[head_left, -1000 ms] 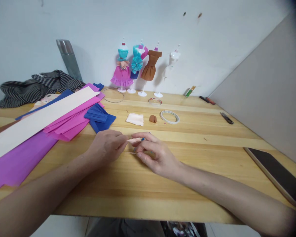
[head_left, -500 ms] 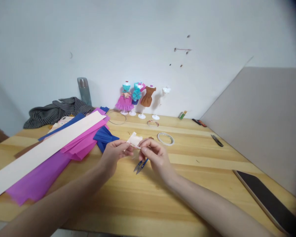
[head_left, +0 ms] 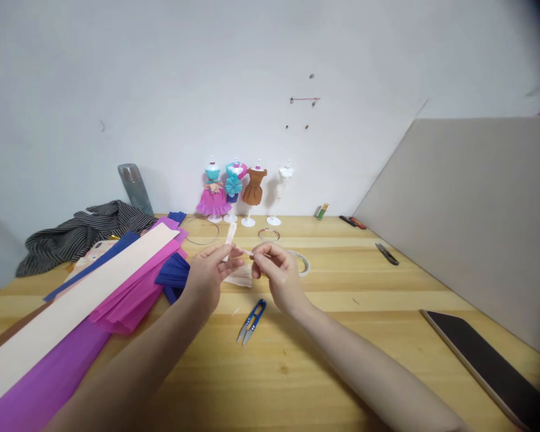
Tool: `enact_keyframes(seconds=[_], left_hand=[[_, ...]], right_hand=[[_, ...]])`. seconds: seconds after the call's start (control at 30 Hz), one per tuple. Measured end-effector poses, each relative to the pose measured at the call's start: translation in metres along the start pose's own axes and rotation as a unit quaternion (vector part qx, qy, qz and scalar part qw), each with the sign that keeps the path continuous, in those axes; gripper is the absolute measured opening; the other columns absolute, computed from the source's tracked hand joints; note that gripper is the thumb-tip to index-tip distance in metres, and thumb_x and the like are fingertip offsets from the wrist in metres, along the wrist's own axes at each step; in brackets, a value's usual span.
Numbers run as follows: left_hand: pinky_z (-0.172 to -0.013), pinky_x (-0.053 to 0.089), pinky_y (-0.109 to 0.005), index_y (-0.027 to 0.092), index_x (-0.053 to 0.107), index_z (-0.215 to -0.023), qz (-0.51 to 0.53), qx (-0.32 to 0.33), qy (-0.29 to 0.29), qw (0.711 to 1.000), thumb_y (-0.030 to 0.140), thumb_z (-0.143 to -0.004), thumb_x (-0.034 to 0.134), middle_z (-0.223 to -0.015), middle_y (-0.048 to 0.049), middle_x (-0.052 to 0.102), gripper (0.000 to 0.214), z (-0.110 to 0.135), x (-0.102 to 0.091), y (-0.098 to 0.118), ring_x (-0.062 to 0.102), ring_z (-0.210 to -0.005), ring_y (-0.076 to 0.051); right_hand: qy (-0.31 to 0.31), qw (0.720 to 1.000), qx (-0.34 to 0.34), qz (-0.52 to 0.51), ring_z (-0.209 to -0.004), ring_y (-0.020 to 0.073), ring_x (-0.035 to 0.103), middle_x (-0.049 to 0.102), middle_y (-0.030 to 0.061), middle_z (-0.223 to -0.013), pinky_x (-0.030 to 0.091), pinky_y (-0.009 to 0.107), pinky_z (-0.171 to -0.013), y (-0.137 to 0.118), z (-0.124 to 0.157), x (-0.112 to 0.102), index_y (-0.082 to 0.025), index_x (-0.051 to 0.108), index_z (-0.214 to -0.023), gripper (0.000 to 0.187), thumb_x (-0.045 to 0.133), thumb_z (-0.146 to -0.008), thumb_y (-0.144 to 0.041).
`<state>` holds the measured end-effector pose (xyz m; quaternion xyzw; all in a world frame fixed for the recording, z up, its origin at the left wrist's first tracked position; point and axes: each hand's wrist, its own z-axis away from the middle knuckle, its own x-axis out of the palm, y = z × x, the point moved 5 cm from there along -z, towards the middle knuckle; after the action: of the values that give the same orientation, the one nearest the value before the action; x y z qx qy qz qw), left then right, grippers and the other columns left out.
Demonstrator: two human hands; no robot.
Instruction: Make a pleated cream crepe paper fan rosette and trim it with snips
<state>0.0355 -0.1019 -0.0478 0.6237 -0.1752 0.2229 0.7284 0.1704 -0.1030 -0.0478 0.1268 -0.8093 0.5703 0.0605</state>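
Both hands are raised above the wooden table (head_left: pixel 351 336), pinching a small pale paper strip (head_left: pixel 231 235) between them. My left hand (head_left: pixel 211 273) grips the strip, which sticks up past its fingers. My right hand (head_left: pixel 276 273) pinches the other end, fingertips nearly touching the left ones. Blue-handled thread snips (head_left: pixel 252 321) lie on the table just below the hands. A folded cream paper piece (head_left: pixel 239 277) lies behind the hands.
Long sheets of cream, pink, purple and blue paper (head_left: pixel 85 294) lie at left, with a striped cloth (head_left: pixel 76 231) and a metal flask (head_left: pixel 130 187) behind. Several small dress mannequins (head_left: pixel 245 189) stand at the wall. A tape ring (head_left: pixel 302 261), black snips (head_left: pixel 387 254) and a dark tablet (head_left: pixel 490 354) are at right.
The hands lifted the pale strip off the table and raised it. The right hand let go of the blue snips, which now lie on the table. The view tilted upward.
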Motion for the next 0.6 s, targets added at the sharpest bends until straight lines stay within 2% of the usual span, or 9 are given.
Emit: enact_keyframes(seconds=[0.13, 0.3, 0.43, 0.6], left_hand=[[-0.072, 0.054, -0.028, 0.012, 0.065, -0.078, 0.051, -0.043, -0.011, 0.998, 0.013, -0.078, 0.059, -0.093, -0.0073, 0.071, 0.006, -0.003, 0.008, -0.001, 0.069, -0.068, -0.015], [-0.071, 0.056, -0.028, 0.011, 0.064, -0.073, 0.071, -0.074, -0.046, 0.994, 0.012, -0.082, 0.054, -0.109, -0.0086, 0.067, 0.013, -0.001, 0.009, -0.005, 0.069, -0.073, -0.016], [-0.074, 0.057, -0.028, 0.010, 0.064, -0.067, 0.108, -0.087, -0.080, 0.987, 0.012, -0.083, 0.052, -0.105, -0.0101, 0.068, 0.021, -0.002, 0.009, -0.011, 0.070, -0.077, -0.017], [-0.065, 0.058, -0.022, 0.008, 0.067, -0.067, 0.125, -0.089, -0.087, 0.984, 0.009, -0.085, 0.047, -0.095, -0.0119, 0.071, 0.027, -0.002, 0.009, -0.014, 0.071, -0.080, -0.019]], right_hand=[[0.024, 0.996, -0.017, 0.080, -0.048, 0.0092, 0.046, 0.049, -0.0042, -0.056, 0.036, 0.022, -0.045, -0.005, -0.012, -0.016, -0.018, 0.055, -0.069, 0.018, 0.063, -0.075, -0.032], [0.016, 0.985, -0.059, 0.161, -0.051, 0.0096, 0.047, 0.050, -0.0024, -0.062, 0.038, 0.022, -0.046, 0.000, -0.019, -0.022, -0.018, 0.055, -0.069, 0.016, 0.060, -0.077, -0.030], [-0.016, 0.981, -0.066, 0.180, -0.052, 0.0090, 0.048, 0.051, -0.0017, -0.067, 0.039, 0.023, -0.049, 0.005, -0.018, -0.017, -0.018, 0.056, -0.068, 0.014, 0.059, -0.077, -0.028], [-0.023, 0.987, -0.043, 0.154, -0.051, 0.0088, 0.048, 0.051, -0.0024, -0.064, 0.040, 0.024, -0.051, 0.009, -0.016, -0.014, -0.017, 0.056, -0.069, 0.014, 0.060, -0.077, -0.029]])
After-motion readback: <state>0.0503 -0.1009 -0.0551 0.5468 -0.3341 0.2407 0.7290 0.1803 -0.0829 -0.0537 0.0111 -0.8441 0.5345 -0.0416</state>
